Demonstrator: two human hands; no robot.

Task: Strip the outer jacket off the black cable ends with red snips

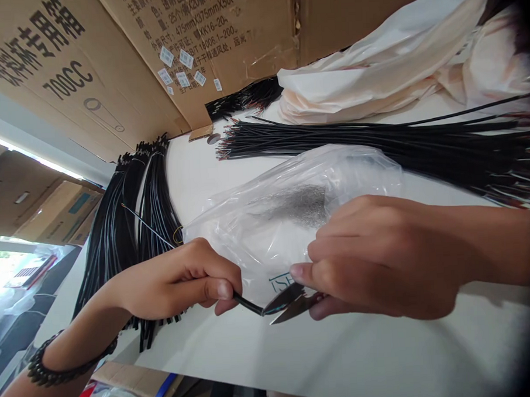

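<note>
Pinches black cable [248,304] between thumb and curled index finger of left hand [185,281], with forearm [97,316] angled over near-left corner of table [219,352]. Grips scissors [289,303] in right hand [382,258], knuckles up, with blades parted at cable's end, toward near edge.

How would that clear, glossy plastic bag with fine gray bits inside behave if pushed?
The clear plastic bag would probably crumple, since its film is wrinkled. The gray bits look loose, so they might shift. Its glossy surface could be slippery.
</note>
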